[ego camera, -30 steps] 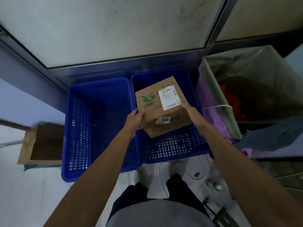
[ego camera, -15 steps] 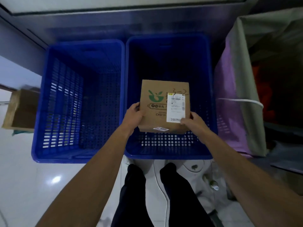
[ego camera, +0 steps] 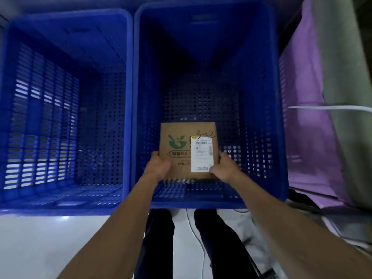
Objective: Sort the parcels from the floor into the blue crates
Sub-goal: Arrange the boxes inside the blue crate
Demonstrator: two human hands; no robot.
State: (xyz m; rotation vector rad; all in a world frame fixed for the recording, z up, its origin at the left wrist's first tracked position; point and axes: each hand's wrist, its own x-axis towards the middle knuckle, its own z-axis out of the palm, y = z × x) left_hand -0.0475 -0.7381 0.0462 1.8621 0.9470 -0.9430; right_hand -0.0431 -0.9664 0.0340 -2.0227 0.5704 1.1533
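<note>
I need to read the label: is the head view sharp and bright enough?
Head view: dim, blue-tinted; label on the box is soft, print unreadable, only handwritten "3-2" legible; left crate smeared by motion blur; right crate rim bowed by wide-angle distortion; small glare on floor.

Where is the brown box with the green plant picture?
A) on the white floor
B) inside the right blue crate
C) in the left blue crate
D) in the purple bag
B: the left hand and right hand hold the brown box down between the walls of the right blue crate.
</note>
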